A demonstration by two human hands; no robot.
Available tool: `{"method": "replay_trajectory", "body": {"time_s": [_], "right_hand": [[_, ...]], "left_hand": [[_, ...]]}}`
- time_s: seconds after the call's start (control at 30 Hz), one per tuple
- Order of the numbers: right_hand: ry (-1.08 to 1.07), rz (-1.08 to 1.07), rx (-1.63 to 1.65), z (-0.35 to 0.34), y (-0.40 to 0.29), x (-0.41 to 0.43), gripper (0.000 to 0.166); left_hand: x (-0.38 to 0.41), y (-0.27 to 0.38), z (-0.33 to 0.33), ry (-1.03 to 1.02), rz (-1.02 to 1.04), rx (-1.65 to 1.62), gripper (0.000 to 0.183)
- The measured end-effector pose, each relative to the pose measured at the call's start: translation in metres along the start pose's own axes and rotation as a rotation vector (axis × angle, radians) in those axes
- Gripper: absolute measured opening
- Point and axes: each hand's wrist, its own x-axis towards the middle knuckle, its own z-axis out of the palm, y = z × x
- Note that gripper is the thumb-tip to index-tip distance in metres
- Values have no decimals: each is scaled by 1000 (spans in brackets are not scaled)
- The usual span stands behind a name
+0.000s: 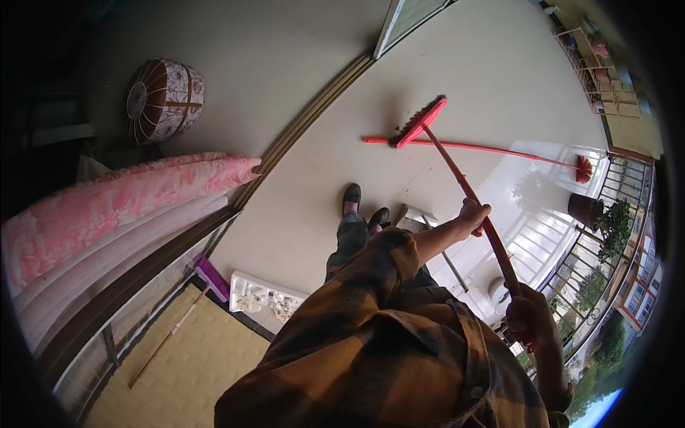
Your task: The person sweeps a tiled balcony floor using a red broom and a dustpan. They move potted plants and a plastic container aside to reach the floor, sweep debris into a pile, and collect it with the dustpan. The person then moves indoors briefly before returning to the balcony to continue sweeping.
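Observation:
Both of my hands hold the long reddish handle [457,174] of a push broom. Further up the shaft, my left hand [473,216] wraps around it with the arm stretched out. My right hand [530,315] grips near the handle's top end, close to my right side. The pink-red broom head [424,122] with dark bristles is at the far end, over the pale floor tiles [321,214]. Beneath it lies a red pole [481,147] that ends in a round red brush [584,169]. A dustpan [417,216] with a long metal handle stands beside my feet.
A purple broom [213,279] leans by the wall near a white foam tray [262,297]. Pink curtains [134,190] hang along the sliding-door track [305,128]. A patterned round stool [174,99] stands beyond it. Railings and a potted plant [586,208] line the right; a plant rack [599,75] stands farther off.

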Motion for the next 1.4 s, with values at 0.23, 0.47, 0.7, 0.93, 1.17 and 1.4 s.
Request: {"method": "replay_trajectory", "body": {"time_s": [0.23, 0.47, 0.7, 0.93, 1.17, 1.4], "right_hand": [[-227, -56, -41, -12, -20, 4, 40], [-407, -54, -149, -48, -87, 73, 38], [-417, 171, 295, -158, -142, 157, 29], [-6, 37, 236, -234, -191, 70, 25], [-156, -18, 394, -247, -230, 60, 29], [-488, 140, 201, -256, -351, 170, 29]], "left_hand": [[-28, 30, -41, 37, -46, 22, 26], [-12, 72, -67, 235, -22, -20, 25], [144, 64, -10, 300, -150, 61, 26], [221, 102, 184, -134, -162, 101, 17], [216, 182, 204, -61, -41, 184, 21], [254, 237, 84, 206, -192, 24, 22]]}}
